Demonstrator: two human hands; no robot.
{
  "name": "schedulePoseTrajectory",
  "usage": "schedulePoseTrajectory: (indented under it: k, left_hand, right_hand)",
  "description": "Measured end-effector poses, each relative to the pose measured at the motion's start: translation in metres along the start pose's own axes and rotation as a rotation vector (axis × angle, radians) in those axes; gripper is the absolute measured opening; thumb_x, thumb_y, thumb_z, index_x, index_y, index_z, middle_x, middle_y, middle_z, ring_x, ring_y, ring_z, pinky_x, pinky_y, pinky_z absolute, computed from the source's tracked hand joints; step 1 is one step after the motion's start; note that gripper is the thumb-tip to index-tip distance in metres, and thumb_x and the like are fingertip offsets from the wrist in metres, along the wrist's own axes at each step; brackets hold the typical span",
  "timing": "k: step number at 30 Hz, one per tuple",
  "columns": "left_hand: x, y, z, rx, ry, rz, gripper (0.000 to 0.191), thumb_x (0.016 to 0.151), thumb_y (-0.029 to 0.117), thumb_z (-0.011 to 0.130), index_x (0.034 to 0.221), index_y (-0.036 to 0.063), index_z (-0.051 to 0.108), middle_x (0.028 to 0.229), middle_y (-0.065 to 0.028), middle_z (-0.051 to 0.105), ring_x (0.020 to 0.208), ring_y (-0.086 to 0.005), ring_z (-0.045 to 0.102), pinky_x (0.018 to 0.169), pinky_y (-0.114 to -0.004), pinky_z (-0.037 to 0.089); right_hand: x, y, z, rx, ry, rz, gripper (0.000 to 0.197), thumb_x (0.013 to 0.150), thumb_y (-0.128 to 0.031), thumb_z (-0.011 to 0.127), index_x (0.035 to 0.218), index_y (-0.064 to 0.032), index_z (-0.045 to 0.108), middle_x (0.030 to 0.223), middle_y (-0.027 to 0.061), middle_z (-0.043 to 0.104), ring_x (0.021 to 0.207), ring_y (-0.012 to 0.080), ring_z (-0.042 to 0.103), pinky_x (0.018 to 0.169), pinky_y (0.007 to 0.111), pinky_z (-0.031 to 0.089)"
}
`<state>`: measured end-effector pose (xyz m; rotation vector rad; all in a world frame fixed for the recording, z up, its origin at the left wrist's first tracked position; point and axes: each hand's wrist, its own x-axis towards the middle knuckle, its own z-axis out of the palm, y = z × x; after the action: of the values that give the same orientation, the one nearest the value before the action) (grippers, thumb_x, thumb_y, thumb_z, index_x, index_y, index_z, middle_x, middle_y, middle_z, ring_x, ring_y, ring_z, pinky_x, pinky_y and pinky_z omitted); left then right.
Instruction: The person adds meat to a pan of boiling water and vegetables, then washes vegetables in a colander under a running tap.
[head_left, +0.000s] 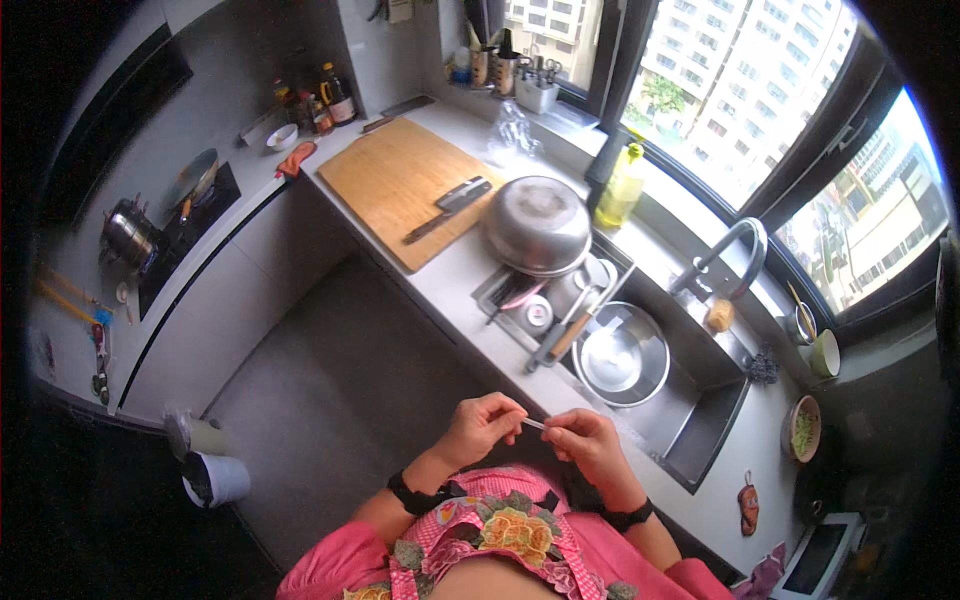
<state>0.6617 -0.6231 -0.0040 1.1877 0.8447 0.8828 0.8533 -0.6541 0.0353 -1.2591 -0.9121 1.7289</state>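
Note:
In front of my pink apron, near the counter's edge, both hands pinch a small, thin white piece (533, 424) whose kind I cannot tell. My left hand (487, 427) grips one end between thumb and fingertips, and my right hand (585, 442) has the other. Just beyond them, a steel bowl (619, 356) sits in the sink (697, 420). Beside it, cups and utensils stand in a rack under a large upturned metal basin (541, 221). A cleaver (461, 195) lies on the wooden cutting board (401, 176) farther up the counter.
At the left, a pan (196, 180) and a steel pot (131, 236) stand on the hob. A curved faucet (742, 247) rises behind the sink, near a yellow-green bottle (621, 187). On the right counter is a bowl of greens (802, 429). Bins (221, 480) stand on the floor.

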Motion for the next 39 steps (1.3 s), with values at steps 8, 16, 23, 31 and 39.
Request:
schedulePoseTrajectory:
  k: [8,16,23,31,39]
  left_hand:
    - [-0.060,0.041,-0.133,-0.224,0.192,0.169,0.012,0.084,0.012,0.056,0.090,0.0021,0.056,0.073,-0.0056,0.059,0.059,-0.0120,0.055,0.052,-0.023,0.046]
    - [-0.026,0.067,-0.202,-0.546,0.158,0.316,0.018,0.076,0.015,0.066,0.086,0.0029,0.057,0.069,-0.0049,0.055,0.058,-0.0114,0.052,0.054,-0.021,0.044]
    - [0.068,0.112,-0.256,-0.378,0.147,0.369,0.011,0.079,0.007,0.061,0.087,0.0014,0.059,0.075,-0.0082,0.057,0.066,-0.0142,0.054,0.062,-0.024,0.044]
    - [0.172,0.146,-0.325,-0.411,0.248,0.372,0.011,0.083,0.016,0.058,0.086,0.0058,0.057,0.077,-0.0036,0.056,0.062,-0.0105,0.048,0.058,-0.024,0.037]
    - [0.279,0.152,-0.381,-0.567,0.162,0.213,0.008,0.085,0.013,0.055,0.086,0.0050,0.058,0.075,-0.0036,0.054,0.061,-0.0111,0.047,0.057,-0.023,0.036]
  right_hand:
    - [0.070,-0.010,0.144,0.021,-0.334,-0.060,0.012,0.079,-0.010,0.063,0.082,-0.0010,0.057,0.074,0.0037,0.059,0.056,0.0064,0.049,0.048,0.018,0.038]
    - [0.142,-0.033,0.206,0.168,-0.508,-0.051,0.012,0.081,-0.013,0.061,0.085,-0.0025,0.057,0.078,0.0041,0.061,0.058,0.0060,0.050,0.051,0.018,0.040]
    - [0.238,-0.073,0.212,0.243,-0.511,-0.205,0.014,0.081,-0.016,0.061,0.087,-0.0036,0.056,0.077,0.0032,0.061,0.059,0.0068,0.051,0.052,0.019,0.040]
    - [0.335,-0.149,0.180,0.260,-0.073,-0.426,0.012,0.081,-0.012,0.060,0.086,-0.0015,0.058,0.075,0.0045,0.061,0.054,0.0063,0.049,0.050,0.018,0.039]
    - [0.443,-0.233,0.119,0.119,0.319,-0.596,0.017,0.080,-0.013,0.059,0.089,0.0013,0.058,0.074,0.0065,0.061,0.054,0.0069,0.050,0.047,0.018,0.039]
